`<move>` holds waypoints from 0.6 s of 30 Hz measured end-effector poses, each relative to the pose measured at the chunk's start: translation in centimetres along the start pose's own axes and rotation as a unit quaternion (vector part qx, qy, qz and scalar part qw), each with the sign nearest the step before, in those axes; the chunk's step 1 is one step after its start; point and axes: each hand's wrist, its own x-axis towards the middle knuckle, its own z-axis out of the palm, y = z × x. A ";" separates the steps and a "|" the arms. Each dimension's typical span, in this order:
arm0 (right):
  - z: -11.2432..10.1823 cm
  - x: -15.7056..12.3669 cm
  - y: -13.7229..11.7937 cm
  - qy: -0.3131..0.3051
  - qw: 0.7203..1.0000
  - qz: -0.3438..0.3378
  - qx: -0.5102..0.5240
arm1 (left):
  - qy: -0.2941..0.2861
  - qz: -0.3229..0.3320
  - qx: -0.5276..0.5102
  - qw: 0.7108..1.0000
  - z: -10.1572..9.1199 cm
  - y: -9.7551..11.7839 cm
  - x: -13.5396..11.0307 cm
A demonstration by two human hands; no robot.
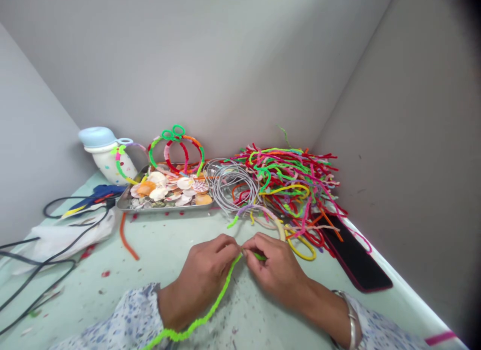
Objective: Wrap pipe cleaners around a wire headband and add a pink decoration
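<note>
A bright green pipe cleaner (221, 295) is pinched between the fingertips of both hands. My left hand (201, 277) is closed on it, and its long end trails down past the wrist toward the lower edge of the view. My right hand (280, 272), with a silver bangle on the wrist, pinches the other end; a short green piece shows by its fingers. The two sets of fingertips nearly meet, so the exact join there is hidden. Just beyond the hands lies a purple-and-cream curved pipe cleaner piece (276, 217) with a green tip.
A metal tray (165, 209) of seashells (180, 189) holds wrapped rings (199, 149) at the back. Beside it are coiled grey wire (235, 202) and a heap of coloured pipe cleaners (300, 164). A phone (364, 262) lies right; a bottle (107, 162), black cable (56, 257) and white bag (67, 239) left.
</note>
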 end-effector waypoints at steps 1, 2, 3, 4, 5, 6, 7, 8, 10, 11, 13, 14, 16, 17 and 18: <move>0.0 -0.1 0.0 0.001 1.000 -0.001 0.002 | 0.003 0.010 0.005 1.000 0.0 0.0 0.0; 0.1 -0.1 0.0 0.004 1.000 -0.002 0.003 | 0.008 0.021 0.008 1.000 0.0 0.0 -0.1; 0.1 -0.2 0.1 0.007 1.000 -0.003 0.004 | 0.012 0.027 0.004 1.000 0.0 0.0 -0.1; 0.2 -0.2 0.1 0.012 1.000 -0.005 0.003 | 0.018 0.026 -0.010 0.999 0.1 0.1 -0.1; 0.2 -0.2 0.1 0.016 1.000 -0.006 0.001 | 0.026 0.013 -0.034 0.999 0.2 0.0 -0.1; 0.3 -0.1 0.2 0.021 1.000 -0.007 -0.001 | 0.033 -0.010 -0.069 0.997 0.3 0.0 0.0; 0.3 -0.1 0.2 0.027 1.000 -0.007 -0.004 | 0.040 -0.040 -0.110 0.992 0.4 0.0 0.1; 0.3 0.0 0.3 0.034 0.999 -0.008 -0.007 | 0.044 -0.073 -0.155 0.984 0.6 -0.1 0.2; 0.4 0.0 0.4 0.046 0.999 -0.013 -0.011 | 0.039 -0.143 -0.246 0.958 0.8 -0.2 0.5; 0.4 0.0 0.4 0.051 0.998 -0.018 -0.013 | 0.031 -0.178 -0.294 0.939 0.9 -0.4 0.6; 0.4 0.0 0.5 0.054 0.998 -0.030 -0.019 | 0.025 -0.241 -0.387 0.890 1.1 -0.5 0.9; 0.4 -0.1 0.5 0.054 0.998 -0.037 -0.022 | 0.023 -0.265 -0.427 0.864 1.1 -0.6 1.0; 0.4 -0.1 0.5 0.053 0.997 -0.049 -0.028 | 0.013 -0.292 -0.476 0.829 1.1 -0.6 1.2; 0.5 -0.1 0.5 0.053 0.997 -0.054 -0.031 | 0.005 -0.298 -0.482 0.824 1.1 -0.5 1.2; 0.5 -0.1 0.5 0.053 0.996 -0.058 -0.033 | -0.005 -0.301 -0.478 0.825 1.0 -0.4 1.3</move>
